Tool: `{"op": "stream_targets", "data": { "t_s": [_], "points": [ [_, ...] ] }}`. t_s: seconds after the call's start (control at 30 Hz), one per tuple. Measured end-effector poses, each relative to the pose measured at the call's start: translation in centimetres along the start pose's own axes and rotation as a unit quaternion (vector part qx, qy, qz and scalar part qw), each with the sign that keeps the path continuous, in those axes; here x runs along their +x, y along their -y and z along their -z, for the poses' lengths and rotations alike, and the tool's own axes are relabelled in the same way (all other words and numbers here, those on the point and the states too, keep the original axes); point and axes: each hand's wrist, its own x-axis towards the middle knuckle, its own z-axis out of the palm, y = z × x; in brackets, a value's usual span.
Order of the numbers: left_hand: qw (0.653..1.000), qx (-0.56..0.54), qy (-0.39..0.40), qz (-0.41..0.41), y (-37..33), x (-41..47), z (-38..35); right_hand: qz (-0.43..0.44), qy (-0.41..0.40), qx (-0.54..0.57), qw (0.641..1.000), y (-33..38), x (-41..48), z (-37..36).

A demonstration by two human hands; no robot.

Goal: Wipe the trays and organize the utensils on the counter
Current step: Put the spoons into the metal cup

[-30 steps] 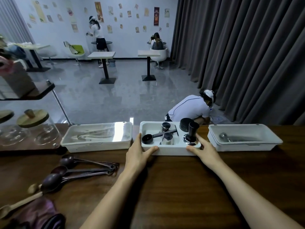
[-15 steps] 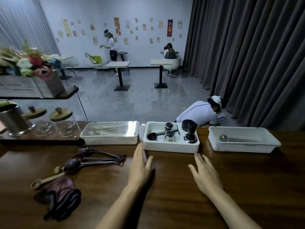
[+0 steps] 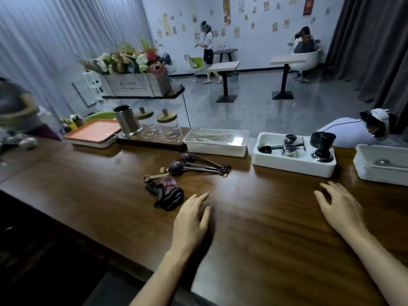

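The left hand (image 3: 191, 219) and right hand (image 3: 340, 208) are spread low over the wooden counter (image 3: 265, 235), fingers relaxed and holding nothing. The left hand's fingertips are just beside a dark cloth (image 3: 169, 194). Beyond lie measuring spoons (image 3: 198, 165), then a lidded tray (image 3: 216, 150), a middle tray (image 3: 291, 167) with coffee tools, and a right tray (image 3: 379, 176).

The left hand (image 3: 191, 219) is palm down over the counter (image 3: 265, 235), fingers straight and close together, thumb apart, holding nothing. Its bare forearm crosses the near edge. The right hand (image 3: 341, 208) is palm down further right, fingers loosely spread, empty.
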Motion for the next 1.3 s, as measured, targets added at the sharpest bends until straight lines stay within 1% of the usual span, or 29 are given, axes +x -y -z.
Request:
{"op": "stream_targets", "data": {
  "t_s": [0.1, 0.17, 0.23, 0.33, 0.43, 0.5, 0.6, 0.73, 0.9, 0.97, 1.03, 1.07, 1.13, 1.3],
  "points": [
    [0.999, 0.002, -0.028, 0.021, 3.5, -1.3, 3.7, -0.001, -0.016, 0.052, 0.999, 2.5, -1.7, 0.1],
    [0.999, -0.002, -0.034, 0.043, 5.7, -1.8, 6.0, 0.015, -0.010, 0.080, 0.997, 6.0, -3.2, -0.8],
    [0.997, -0.006, -0.029, 0.069, 8.2, -2.0, 8.1, 0.045, 0.014, 0.109, 0.993, 10.5, -4.8, -2.5],
    [0.997, 0.011, -0.011, 0.071, 13.5, -2.0, 11.1, 0.076, 0.053, 0.148, 0.985, 18.2, -7.6, -5.6],
    [0.998, 0.034, -0.011, 0.055, 18.9, -1.1, 14.6, 0.095, 0.070, 0.200, 0.973, 26.1, -10.3, -8.5],
    [0.997, 0.042, -0.007, 0.061, 21.8, -0.5, 16.6, 0.116, 0.078, 0.228, 0.964, 31.1, -12.2, -10.2],
    [0.997, 0.030, -0.001, 0.066, 25.0, 0.0, 18.6, 0.142, 0.087, 0.243, 0.956, 36.8, -15.3, -12.5],
    [0.996, 0.008, 0.014, 0.082, 27.9, 1.2, 18.7, 0.191, 0.135, 0.270, 0.934, 41.5, -17.2, -15.6],
    [0.994, -0.037, 0.023, 0.097, 29.5, 3.2, 18.2, 0.188, 0.183, 0.265, 0.928, 44.6, -15.6, -18.6],
    [0.993, -0.050, 0.021, 0.100, 30.2, 4.1, 18.9, 0.189, 0.189, 0.267, 0.926, 46.2, -14.6, -19.5],
    [0.992, -0.069, 0.002, 0.109, 31.2, 5.1, 19.3, 0.197, 0.195, 0.277, 0.920, 47.6, -13.5, -20.6],
    [0.988, -0.087, -0.016, 0.126, 31.9, 5.5, 19.3, 0.200, 0.202, 0.282, 0.916, 48.3, -12.9, -21.2],
    [0.977, -0.126, -0.036, 0.168, 32.7, 6.1, 19.4, 0.193, 0.208, 0.304, 0.910, 49.4, -12.2, -22.6],
    [0.963, -0.187, -0.035, 0.194, 35.4, 9.7, 20.3, 0.133, 0.196, 0.346, 0.908, 51.6, -10.5, -25.7]
  ]
}}
